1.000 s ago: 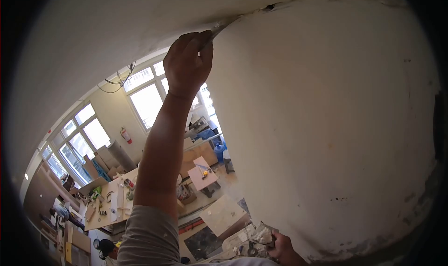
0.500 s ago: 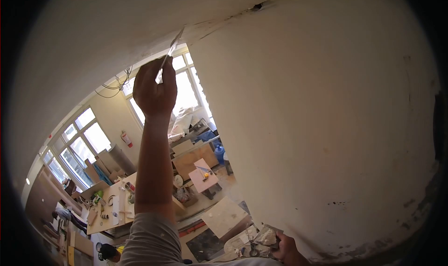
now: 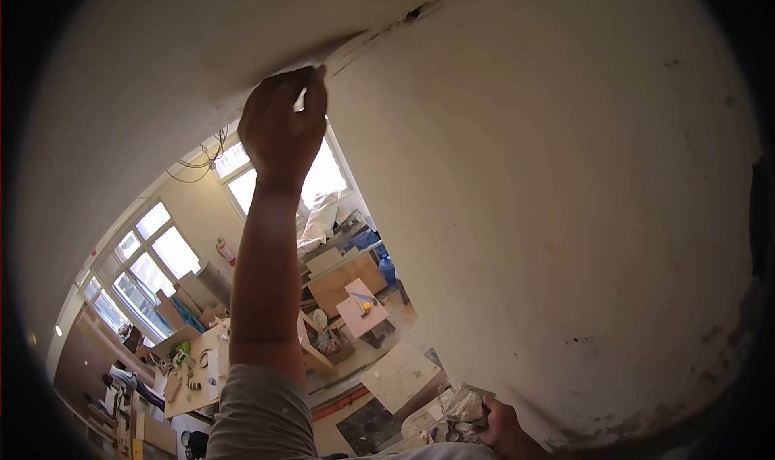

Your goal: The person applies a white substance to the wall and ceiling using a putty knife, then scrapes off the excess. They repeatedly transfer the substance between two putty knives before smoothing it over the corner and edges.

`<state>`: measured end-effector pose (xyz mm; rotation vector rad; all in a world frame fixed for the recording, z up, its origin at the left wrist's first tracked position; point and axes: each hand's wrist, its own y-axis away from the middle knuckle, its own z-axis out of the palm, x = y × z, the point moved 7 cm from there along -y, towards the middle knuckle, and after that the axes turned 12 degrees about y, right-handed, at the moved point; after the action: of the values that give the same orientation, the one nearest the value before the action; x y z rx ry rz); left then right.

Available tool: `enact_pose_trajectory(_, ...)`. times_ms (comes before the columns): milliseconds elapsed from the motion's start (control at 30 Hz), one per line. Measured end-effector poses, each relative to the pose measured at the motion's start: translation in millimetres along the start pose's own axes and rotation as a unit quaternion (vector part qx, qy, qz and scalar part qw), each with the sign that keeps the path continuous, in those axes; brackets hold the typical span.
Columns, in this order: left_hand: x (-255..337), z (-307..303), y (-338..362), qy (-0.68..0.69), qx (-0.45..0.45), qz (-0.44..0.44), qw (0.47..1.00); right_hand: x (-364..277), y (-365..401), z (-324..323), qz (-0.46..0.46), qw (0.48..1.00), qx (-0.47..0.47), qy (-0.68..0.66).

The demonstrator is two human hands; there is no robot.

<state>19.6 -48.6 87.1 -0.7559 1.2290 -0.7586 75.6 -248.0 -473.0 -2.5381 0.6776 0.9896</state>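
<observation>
plainly, a whitish clump [image 3: 464, 404] sits against the right hand [image 3: 502, 424].

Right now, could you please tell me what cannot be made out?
All in the head view:
- what the left hand grips: hidden behind its fingers
- most fingers of the right hand: behind the whitish load
- inside the hole: too small, dark
- the distant person: blurred, too small

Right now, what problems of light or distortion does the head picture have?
In the head view, the windows glare white, the raised left hand looks dark, the wall is dim, and the scene bends toward black corners.
</observation>
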Motion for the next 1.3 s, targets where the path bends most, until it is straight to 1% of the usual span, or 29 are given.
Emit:
enact_pose_trajectory(100, -17.4, -30.5, 13.1, -0.026, 0.028, -0.075, 0.996, 17.7, 0.1, 15.4, 0.017, 1.0, -0.004, 0.007)
enact_pose_trajectory(133, -18.8, -40.4, 18.8, -0.019, 0.042, -0.078, 0.996, 22.7, -0.7, 21.0, 0.024, 1.0, -0.006, -0.006)
enact_pose_trajectory(267, 11.6, -50.5, 22.8, 0.006, 0.016, -0.024, 1.0, 17.2, 0.4, 13.6, 0.016, 1.0, -0.011, -0.022)
enact_pose_trajectory(333, 22.1, -34.7, 14.8, 0.101, -0.006, 0.019, 0.995, 16.2, -3.1, 17.9, 0.016, 0.999, -0.016, -0.043)
enact_pose_trajectory(467, 31.5, -1.6, -4.0, 0.07, -0.039, 0.029, 0.996, 15.7, -6.0, 20.1, 0.031, 0.998, -0.041, -0.04)
enact_pose_trajectory(500, 30.5, 3.5, -7.4, 0.06, -0.051, 0.031, 0.996, 18.2, -7.6, 22.2, 0.047, 0.995, -0.044, -0.077)
enact_pose_trajectory(533, 28.4, 2.7, -10.5, 0.048, -0.035, 0.04, 0.997, 26.2, -8.8, 29.4, 0.091, 0.98, -0.05, -0.167)
enact_pose_trajectory(567, 23.3, 0.5, -12.1, 0.036, -0.019, 0.049, 0.998, 37.9, -8.8, 46.2, 0.151, 0.94, -0.056, -0.302)
enact_pose_trajectory(600, 18.8, -4.2, -12.1, 0.024, -0.002, 0.057, 0.998, 42.2, -8.7, 50.4, 0.168, 0.921, -0.054, -0.347)
enact_pose_trajectory(633, 12.6, -14.3, -10.2, 0.034, 0.01, 0.046, 0.998, 25.9, -8.9, 35.9, 0.166, 0.923, -0.051, -0.344)
enact_pose_trajectory(667, 8.3, -23.6, -5.4, -0.001, 0.015, 0.024, 1.0, 4.6, -5.6, 10.6, 0.106, 0.973, -0.048, -0.198)
enact_pose_trajectory(700, 1.7, -35.1, 0.4, -0.016, 0.021, -0.002, 1.0, 17.4, -3.1, 20.4, 0.19, 0.915, -0.051, -0.353)
enact_pose_trajectory(733, -3.8, -47.8, 7.4, -0.03, 0.026, -0.028, 0.999, 30.1, -2.1, 38.7, 0.266, 0.824, -0.054, -0.497)
enact_pose_trajectory(767, -8.5, -60.0, 15.3, -0.041, 0.019, -0.074, 0.996, 37.0, 0.6, 56.1, 0.334, 0.704, -0.055, -0.624)
enact_pose_trajectory(800, -9.1, -74.8, 25.8, -0.051, 0.01, -0.121, 0.991, 39.8, 0.3, 57.6, 0.318, 0.736, -0.053, -0.595)
enact_pose_trajectory(833, -13.4, -85.5, 44.8, 0.004, -0.016, -0.222, 0.975, 41.2, -1.3, 57.9, 0.302, 0.765, -0.051, -0.567)
enact_pose_trajectory(867, -14.6, -96.5, 71.7, 0.059, -0.043, -0.321, 0.944, 37.9, -0.9, 56.4, 0.296, 0.758, -0.051, -0.579)
enact_pose_trajectory(900, -9.2, -104.5, 105.5, 0.061, -0.124, -0.316, 0.939, 34.6, -0.6, 54.8, 0.29, 0.75, -0.052, -0.592)
enact_pose_trajectory(967, 21.2, -114.6, 188.2, -0.087, -0.354, -0.223, 0.904, 13.0, -8.6, 46.7, 0.298, 0.652, -0.06, -0.695)
enact_pose_trajectory(1000, 33.9, -126.1, 241.1, 0.09, -0.295, -0.557, 0.772, 5.8, -7.4, 50.5, 0.3, 0.598, -0.064, -0.741)
enact_pose_trajectory(1033, 64.7, -130.8, 272.4, 0.121, -0.359, -0.555, 0.741, 12.2, -10.6, 51.1, 0.223, 0.736, -0.039, -0.637)
enact_pose_trajectory(1067, 97.3, -141.9, 344.5, 0.277, -0.167, -0.831, 0.453, 17.8, -11.4, 50.7, 0.162, 0.848, 0.009, -0.504)
enact_pose_trajectory(1100, 134.6, -146.2, 386.8, 0.403, -0.159, -0.822, 0.37, -34.6, -5.9, -5.3, 0.056, 0.953, 0.033, -0.297)
enact_pose_trajectory(1133, 181.5, -154.7, 396.0, 0.365, -0.107, -0.902, 0.205, -47.8, -7.4, -9.9, 0.059, 0.951, 0.006, -0.305)
enact_pose_trajectory(1167, 215.6, -166.0, 400.3, 0.387, -0.129, -0.905, 0.123, -60.9, -8.8, -14.3, 0.062, 0.948, -0.02, -0.312)
enact_pose_trajectory(1200, 241.6, -174.1, 408.1, 0.4, -0.122, -0.905, 0.078, -74.1, -9.9, -18.6, 0.066, 0.945, -0.047, -0.318)
enact_pose_trajectory(1233, 259.3, -182.8, 408.4, 0.42, -0.142, -0.896, 0.037, -80.5, -9.9, 3.4, 0.194, 0.814, -0.106, -0.538)
enact_pose_trajectory(1267, 268.8, -196.1, 401.5, 0.438, -0.16, -0.884, -0.005, -96.0, -1.7, 32.3, 0.309, 0.613, -0.154, -0.711)
enact_pose_trajectory(1300, 269.1, -205.4, 404.0, 0.433, -0.158, -0.887, -0.011, -95.8, -2.2, 45.6, 0.288, 0.607, -0.139, -0.728)
